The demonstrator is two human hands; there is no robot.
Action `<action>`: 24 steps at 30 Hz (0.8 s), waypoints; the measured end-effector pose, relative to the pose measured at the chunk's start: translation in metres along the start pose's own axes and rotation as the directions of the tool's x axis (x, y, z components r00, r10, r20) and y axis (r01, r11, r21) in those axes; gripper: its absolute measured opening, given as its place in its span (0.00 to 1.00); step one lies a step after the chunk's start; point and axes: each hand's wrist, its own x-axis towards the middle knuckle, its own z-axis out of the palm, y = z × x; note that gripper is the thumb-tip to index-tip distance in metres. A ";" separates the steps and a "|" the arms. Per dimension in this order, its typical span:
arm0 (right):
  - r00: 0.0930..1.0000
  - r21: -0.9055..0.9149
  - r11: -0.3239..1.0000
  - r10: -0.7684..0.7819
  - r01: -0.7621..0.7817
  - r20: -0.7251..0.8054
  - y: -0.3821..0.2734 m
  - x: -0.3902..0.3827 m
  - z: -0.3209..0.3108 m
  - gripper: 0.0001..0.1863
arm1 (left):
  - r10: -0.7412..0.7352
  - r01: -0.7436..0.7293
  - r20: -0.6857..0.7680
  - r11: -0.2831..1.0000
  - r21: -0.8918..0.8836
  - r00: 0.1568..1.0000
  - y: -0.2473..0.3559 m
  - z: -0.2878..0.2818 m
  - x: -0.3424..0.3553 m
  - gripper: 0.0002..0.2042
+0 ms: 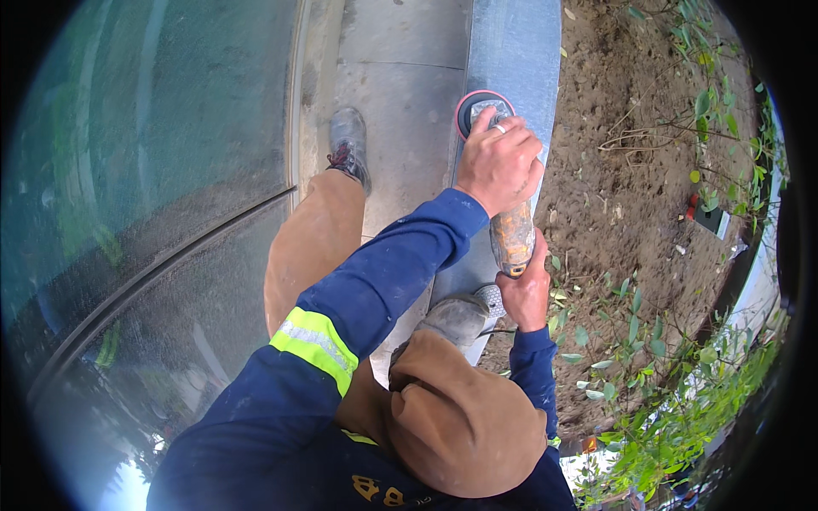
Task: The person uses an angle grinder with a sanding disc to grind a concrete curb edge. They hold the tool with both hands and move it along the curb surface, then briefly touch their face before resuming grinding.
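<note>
My left hand is closed over the head of a grimy yellow angle grinder. My right hand grips the rear end of its body. The tool's round disc, with a pinkish rim, lies flat on a long grey metal strip that runs away from me between pavement and soil. Both arms are in dark blue sleeves, and the left one carries a yellow reflective band.
Tan-trousered legs and two grey shoes stand on concrete pavement. A dusty glass wall fills the left. To the right lies a bare soil bed with thin plants and a small dark box.
</note>
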 end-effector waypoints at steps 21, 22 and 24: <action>1.000 0.025 1.000 0.002 -0.001 -0.031 0.003 0.018 -0.005 0.49 | 0.003 -0.004 0.034 1.000 0.025 0.999 0.000 0.014 0.012 0.06; 0.999 0.011 0.999 -0.034 0.034 -0.037 -0.001 0.020 -0.003 0.49 | -0.001 0.000 0.021 1.000 0.031 1.000 -0.004 0.013 0.011 0.07; 1.000 -0.018 1.000 -0.019 0.018 -0.015 -0.007 0.020 0.001 0.49 | -0.013 0.013 -0.002 0.999 0.049 1.000 -0.010 0.010 0.009 0.07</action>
